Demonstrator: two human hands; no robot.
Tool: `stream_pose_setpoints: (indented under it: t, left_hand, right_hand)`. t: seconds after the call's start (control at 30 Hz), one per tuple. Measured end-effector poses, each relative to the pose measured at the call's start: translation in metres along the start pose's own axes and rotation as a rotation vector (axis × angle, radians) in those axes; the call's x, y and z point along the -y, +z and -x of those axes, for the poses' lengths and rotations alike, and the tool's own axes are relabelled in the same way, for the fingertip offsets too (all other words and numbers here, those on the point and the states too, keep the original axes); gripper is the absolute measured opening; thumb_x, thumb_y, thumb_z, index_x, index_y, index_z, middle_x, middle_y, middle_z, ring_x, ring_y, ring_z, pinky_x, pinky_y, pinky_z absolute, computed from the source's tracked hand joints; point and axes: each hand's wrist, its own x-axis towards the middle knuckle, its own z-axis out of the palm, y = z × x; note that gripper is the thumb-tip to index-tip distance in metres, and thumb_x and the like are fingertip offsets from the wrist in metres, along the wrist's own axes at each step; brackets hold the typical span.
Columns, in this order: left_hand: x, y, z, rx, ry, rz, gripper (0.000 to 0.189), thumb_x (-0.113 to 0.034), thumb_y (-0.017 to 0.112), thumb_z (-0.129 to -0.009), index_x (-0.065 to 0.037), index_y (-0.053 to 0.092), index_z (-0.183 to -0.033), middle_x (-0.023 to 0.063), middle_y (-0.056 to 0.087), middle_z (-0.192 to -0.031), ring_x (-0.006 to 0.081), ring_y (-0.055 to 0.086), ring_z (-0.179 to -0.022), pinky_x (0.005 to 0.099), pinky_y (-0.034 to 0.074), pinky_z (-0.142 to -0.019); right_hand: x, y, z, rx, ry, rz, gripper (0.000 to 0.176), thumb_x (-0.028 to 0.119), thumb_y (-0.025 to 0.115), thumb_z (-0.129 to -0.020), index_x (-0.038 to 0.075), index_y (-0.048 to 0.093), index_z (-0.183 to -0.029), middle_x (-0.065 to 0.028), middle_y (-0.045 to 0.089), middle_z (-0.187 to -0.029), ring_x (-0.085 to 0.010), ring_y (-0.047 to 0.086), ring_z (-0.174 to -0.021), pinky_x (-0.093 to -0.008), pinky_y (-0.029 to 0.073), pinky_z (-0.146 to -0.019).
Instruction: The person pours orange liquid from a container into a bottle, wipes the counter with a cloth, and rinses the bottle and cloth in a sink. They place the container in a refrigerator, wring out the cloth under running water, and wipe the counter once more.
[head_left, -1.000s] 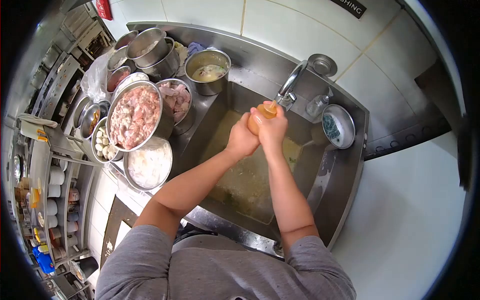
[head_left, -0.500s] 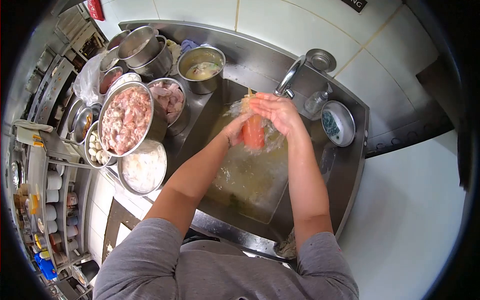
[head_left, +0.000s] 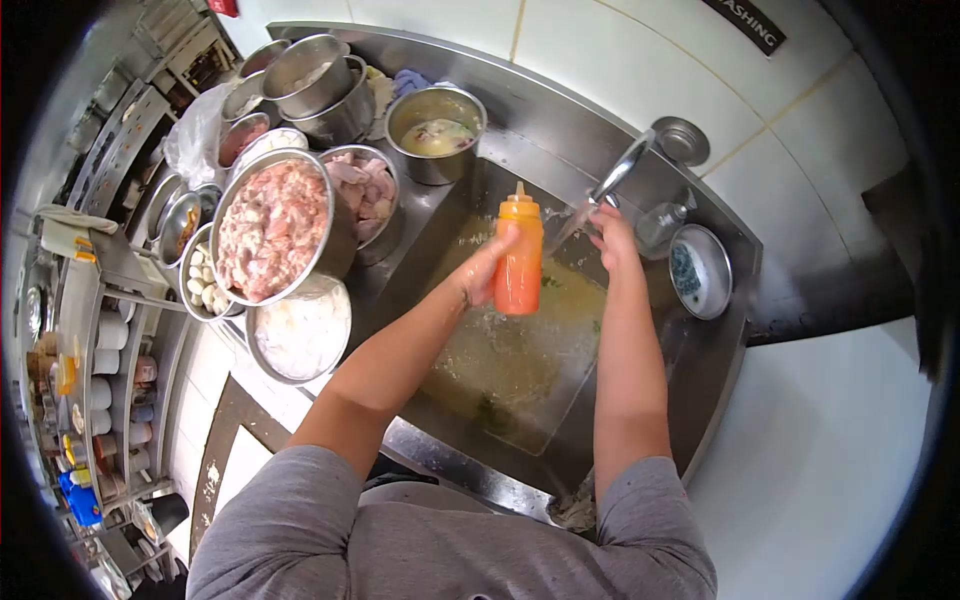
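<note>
An orange-red squeeze bottle with a pointed nozzle stands upright in my left hand, over the sink basin. The fingers wrap behind the bottle and the thumb lies across its front. My right hand is at the end of the chrome tap, its fingers bent against the lower part of the tap and partly hidden there. A thin stream of water runs down from the tap between my hands. Cloudy water with green bits covers the basin floor.
Left of the basin crowd metal pots of raw meat, peeled garlic and white contents. A pot of yellowish liquid stands behind. To the right are a clear pump bottle and a bowl with a scouring pad.
My right hand has left the squeeze bottle and moved right to the tap. The bottle stays in my left hand, now more fully visible. Splashing around the bottle has stopped.
</note>
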Motion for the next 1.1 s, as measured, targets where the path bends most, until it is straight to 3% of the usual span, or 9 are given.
stream_pose_setpoints:
  t: [0.13, 0.23, 0.3, 0.33, 0.4, 0.47, 0.73, 0.9, 1.1]
  left_hand:
    - [-0.003, -0.005, 0.044, -0.158, 0.237, -0.479, 0.081, -0.021, 0.085, -0.066, -0.01, 0.041, -0.133, 0.0091, 0.059, -0.111, 0.0199, 0.059, -0.101, 0.0373, 0.048, -0.091]
    - [0.007, -0.022, 0.086, -0.151, 0.242, -0.763, 0.081, -0.022, 0.087, -0.063, -0.009, 0.042, -0.13, 0.0099, 0.061, -0.106, 0.0192, 0.06, -0.1, 0.0371, 0.048, -0.09]
    - [-0.011, 0.01, 0.13, -0.267, -0.14, -0.881, 0.079, -0.023, 0.087, -0.062, -0.008, 0.044, -0.126, 0.012, 0.063, -0.104, 0.0218, 0.062, -0.1, 0.0368, 0.049, -0.089]
    - [0.016, -0.014, 0.135, -0.228, 0.224, -1.134, 0.075, -0.016, 0.085, -0.065, -0.007, 0.042, -0.125, 0.011, 0.063, -0.109, 0.0216, 0.062, -0.105, 0.0359, 0.05, -0.088]
    - [0.028, -0.019, 0.158, -0.221, 0.233, -1.158, 0.078, -0.02, 0.086, -0.062, -0.008, 0.043, -0.127, 0.013, 0.061, -0.114, 0.0275, 0.06, -0.107, 0.037, 0.048, -0.093]
    - [0.026, -0.015, 0.186, -0.184, 0.257, -1.108, 0.08, -0.023, 0.084, -0.062, -0.008, 0.042, -0.129, 0.0156, 0.059, -0.116, 0.031, 0.059, -0.108, 0.038, 0.047, -0.093]
    - [-0.022, -0.02, 0.356, -0.272, 0.556, -0.971, 0.074, -0.018, 0.083, -0.065, -0.007, 0.042, -0.127, 0.0147, 0.059, -0.114, 0.0301, 0.06, -0.105, 0.0374, 0.048, -0.089]
    - [-0.027, -0.062, 0.52, -0.76, 0.335, -0.918, 0.077, -0.019, 0.084, -0.064, -0.007, 0.043, -0.128, 0.0149, 0.059, -0.116, 0.0281, 0.059, -0.106, 0.0376, 0.048, -0.091]
    - [0.036, -0.121, 0.732, -1.662, 0.439, -0.716, 0.076, -0.017, 0.087, -0.061, -0.006, 0.045, -0.123, 0.0093, 0.062, -0.101, 0.0188, 0.062, -0.095, 0.0369, 0.05, -0.087]
  right_hand:
    - [-0.04, 0.01, -0.032, 0.191, 0.044, -0.456, 0.029, 0.005, 0.057, -0.085, 0.009, 0.058, -0.114, -0.0059, 0.066, -0.108, -0.0186, 0.061, -0.098, -0.0363, 0.044, -0.083]
    - [-0.025, 0.024, -0.025, 0.098, -0.108, -0.398, 0.031, 0.0, 0.056, -0.083, 0.006, 0.059, -0.113, -0.0082, 0.066, -0.107, -0.0202, 0.063, -0.093, -0.0356, 0.046, -0.078]
    - [-0.04, 0.013, -0.061, -0.266, -0.189, -0.164, 0.032, -0.002, 0.059, -0.082, 0.001, 0.059, -0.114, -0.0115, 0.066, -0.105, -0.0224, 0.065, -0.091, -0.0344, 0.048, -0.079]
    - [-0.046, 0.005, -0.066, -0.314, -0.128, -0.202, 0.036, 0.001, 0.062, -0.082, 0.0, 0.059, -0.117, -0.014, 0.063, -0.112, -0.0244, 0.062, -0.101, -0.0338, 0.047, -0.086]
    - [-0.11, -0.047, -0.139, 0.089, -0.262, 0.079, 0.029, 0.01, 0.056, -0.089, 0.005, 0.06, -0.117, -0.0153, 0.055, -0.126, -0.0247, 0.052, -0.119, -0.0354, 0.048, -0.087]
    - [-0.117, -0.085, -0.168, 0.395, -0.184, -0.39, 0.013, 0.012, 0.052, -0.091, 0.006, 0.062, -0.098, -0.0083, 0.065, -0.097, -0.02, 0.062, -0.097, -0.0371, 0.052, -0.081]
    - [-0.061, -0.067, -0.071, 0.19, -0.022, -0.608, 0.026, 0.008, 0.062, -0.08, 0.001, 0.059, -0.105, -0.0116, 0.063, -0.097, -0.0261, 0.064, -0.084, -0.0364, 0.058, -0.083]
    - [-0.026, 0.036, 0.08, -0.102, 0.231, 0.384, 0.021, 0.004, 0.06, -0.087, 0.0, 0.061, -0.107, -0.0138, 0.064, -0.109, -0.0285, 0.063, -0.095, -0.0401, 0.054, -0.087]
    - [0.0, 0.196, 0.265, -0.167, -1.037, 0.247, 0.03, -0.003, 0.057, -0.088, -0.005, 0.059, -0.118, -0.0147, 0.063, -0.116, -0.0248, 0.062, -0.1, -0.033, 0.049, -0.091]
